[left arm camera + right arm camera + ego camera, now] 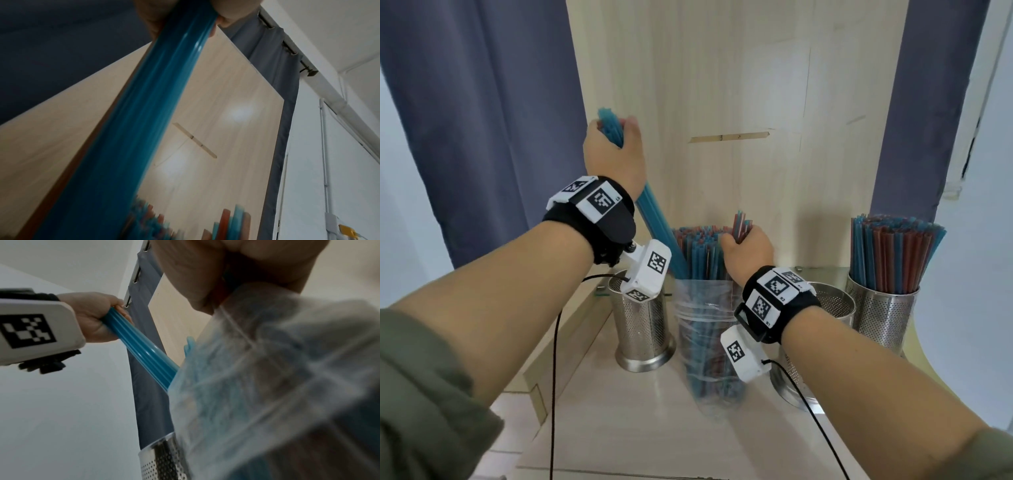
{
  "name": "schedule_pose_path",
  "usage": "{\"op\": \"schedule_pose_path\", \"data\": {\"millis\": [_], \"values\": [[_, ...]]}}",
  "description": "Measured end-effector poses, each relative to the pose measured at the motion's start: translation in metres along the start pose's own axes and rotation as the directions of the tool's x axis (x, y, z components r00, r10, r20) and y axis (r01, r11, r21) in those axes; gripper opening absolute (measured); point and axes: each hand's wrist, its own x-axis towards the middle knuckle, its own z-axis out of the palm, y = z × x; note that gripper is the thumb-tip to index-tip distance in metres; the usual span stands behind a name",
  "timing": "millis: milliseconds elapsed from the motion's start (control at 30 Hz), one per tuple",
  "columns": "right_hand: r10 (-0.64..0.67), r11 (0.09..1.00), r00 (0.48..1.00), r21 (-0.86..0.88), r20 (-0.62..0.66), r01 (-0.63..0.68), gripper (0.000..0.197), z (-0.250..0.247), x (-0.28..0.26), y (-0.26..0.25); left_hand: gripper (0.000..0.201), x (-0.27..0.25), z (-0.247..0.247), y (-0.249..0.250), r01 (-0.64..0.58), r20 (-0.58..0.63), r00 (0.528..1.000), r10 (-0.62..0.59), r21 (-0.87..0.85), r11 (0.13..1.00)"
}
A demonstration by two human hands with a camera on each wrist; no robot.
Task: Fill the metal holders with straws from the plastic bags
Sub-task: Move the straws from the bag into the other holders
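Left hand [616,150] gripping blue straws [654,222], right hand [748,253] clutching bagged straws [703,253]; advisable: lifting straight, steadying plastic bag [705,335].

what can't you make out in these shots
- Inside of the middle holder: head view, the right hand and wrist gear cover it.
- Inside of the left holder: head view, the left wrist camera hides its mouth.
- Straw count in the bag: blurred plastic in the head and right wrist views.
- Left hand fingers: left wrist view, cut off at the top edge.

Head view looks down over both forearms; wrist views look steeply upward, close, sharing the blue straws [131,129].
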Motion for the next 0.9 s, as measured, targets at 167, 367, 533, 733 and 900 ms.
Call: {"op": "schedule_pose_path", "data": {"millis": [167,367,533,733,900], "values": [[-0.030,0.986,0.996,0.161,-0.087,0.044,0.016,-0.005,0.011,-0.021,0.018,0.007,-0.014,0.018,-0.024,-0.054,0.998,0.022,-0.033,0.999],[-0.076,0.917,0.997,0.393,0.019,0.063,0.013,-0.019,0.027,-0.038,0.018,0.004,-0.024,0.032,-0.021,-0.078,0.997,0.014,-0.080,0.997],[-0.168,0.846,0.984,0.503,-0.063,0.177,0.014,-0.044,0.029,-0.054,0.017,-0.003,-0.025,0.043,-0.010,-0.075,0.997,0.001,-0.126,0.992],[-0.241,0.677,0.914,0.619,-0.326,0.399,0.010,-0.132,0.028,-0.095,0.015,-0.022,-0.021,0.054,0.018,0.007,1.000,-0.017,-0.244,0.970],[-0.331,0.725,0.886,0.513,-0.325,0.460,0.010,-0.180,0.017,-0.086,0.018,-0.046,-0.009,0.060,0.047,0.067,0.997,-0.030,-0.266,0.963]]}}
